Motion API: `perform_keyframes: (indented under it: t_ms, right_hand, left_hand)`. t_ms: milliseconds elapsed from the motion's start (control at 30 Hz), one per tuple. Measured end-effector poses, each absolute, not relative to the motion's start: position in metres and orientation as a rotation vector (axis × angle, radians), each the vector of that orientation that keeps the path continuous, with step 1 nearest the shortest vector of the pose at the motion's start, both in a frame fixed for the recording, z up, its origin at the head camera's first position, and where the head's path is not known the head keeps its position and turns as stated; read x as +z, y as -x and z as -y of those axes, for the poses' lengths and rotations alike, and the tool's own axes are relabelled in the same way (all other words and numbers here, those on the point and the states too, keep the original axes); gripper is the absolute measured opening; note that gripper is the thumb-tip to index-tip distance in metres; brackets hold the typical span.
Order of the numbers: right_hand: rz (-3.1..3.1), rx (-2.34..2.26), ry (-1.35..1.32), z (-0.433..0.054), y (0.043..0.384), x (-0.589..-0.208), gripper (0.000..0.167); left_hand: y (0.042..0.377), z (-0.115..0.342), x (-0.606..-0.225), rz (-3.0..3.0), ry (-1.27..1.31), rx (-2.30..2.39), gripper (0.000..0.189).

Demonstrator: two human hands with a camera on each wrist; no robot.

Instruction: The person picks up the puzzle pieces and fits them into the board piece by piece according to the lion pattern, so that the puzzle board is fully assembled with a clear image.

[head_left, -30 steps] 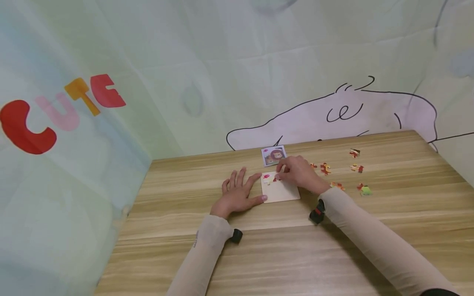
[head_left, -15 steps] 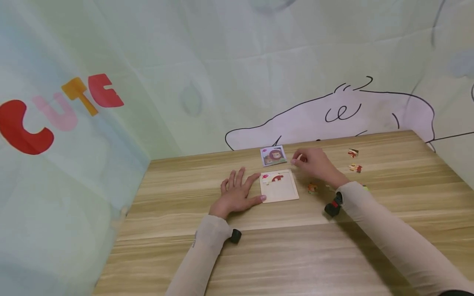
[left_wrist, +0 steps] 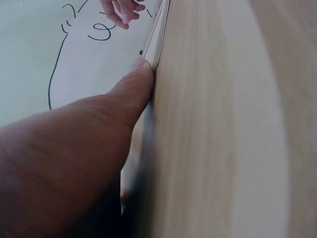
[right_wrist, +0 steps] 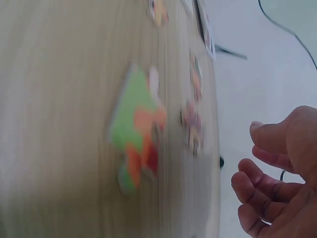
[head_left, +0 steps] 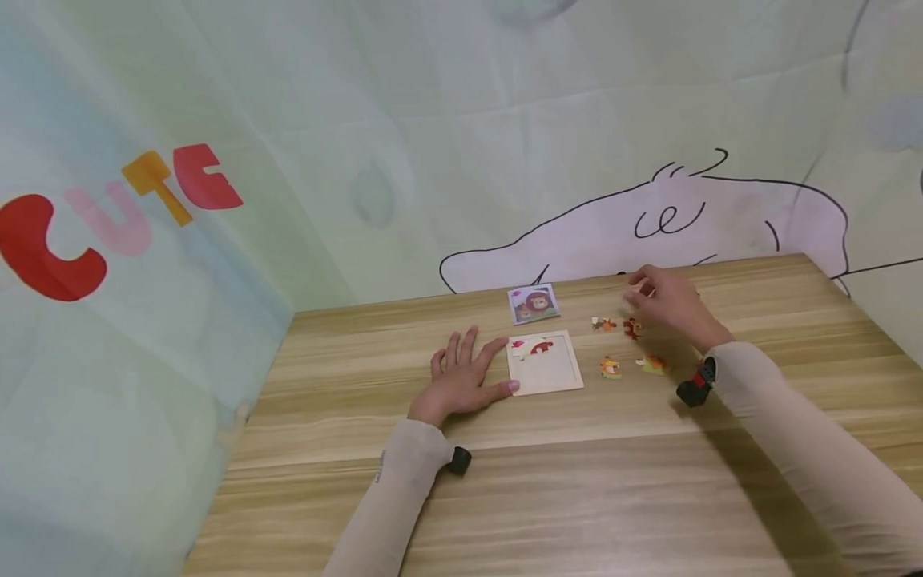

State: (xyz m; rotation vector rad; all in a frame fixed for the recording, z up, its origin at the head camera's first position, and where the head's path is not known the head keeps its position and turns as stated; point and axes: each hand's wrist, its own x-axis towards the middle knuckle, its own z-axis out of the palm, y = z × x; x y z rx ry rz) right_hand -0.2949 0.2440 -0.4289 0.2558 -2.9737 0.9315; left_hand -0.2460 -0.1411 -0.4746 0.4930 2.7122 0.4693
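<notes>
My left hand (head_left: 461, 381) lies on the table with fingers spread, its thumb and index fingertip touching the left edge of a pale square puzzle board (head_left: 542, 373). In the left wrist view that thumb (left_wrist: 133, 87) meets the board's edge. Along the board's top sit fitted pieces, one pink and one dark red (head_left: 541, 347). My right hand (head_left: 671, 306) hovers above the right side of the table, fingers loosely bent, with nothing in them. Below it in the right wrist view is a blurred green and orange puzzle piece (right_wrist: 136, 121).
A lion picture card (head_left: 534, 304) lies behind the board. Loose jigsaw pieces lie to the board's right, among them an orange-faced one (head_left: 610, 368), a green-edged one (head_left: 654, 365) and a brown one (head_left: 632, 328). A printed cloth (head_left: 404, 160) hangs behind the table.
My right hand has drawn away from the board to the right, leaving the dark red piece in the board's top row. My left hand has stayed in place.
</notes>
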Motion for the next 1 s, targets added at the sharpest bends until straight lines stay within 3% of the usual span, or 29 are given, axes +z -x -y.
perform_keyframes:
  t_ms: [600,1000]
  right_hand:
    - [3.103,0.850,-0.023,-0.318,0.297,-0.437,0.052]
    - [3.063,0.792,-0.188,-0.335,0.297,-0.442,0.041]
  left_hand:
    - [0.240,0.139,-0.467,-2.701,-0.481,0.468,0.085]
    - [0.242,0.140,-0.469,-2.703,-0.481,0.474,0.085]
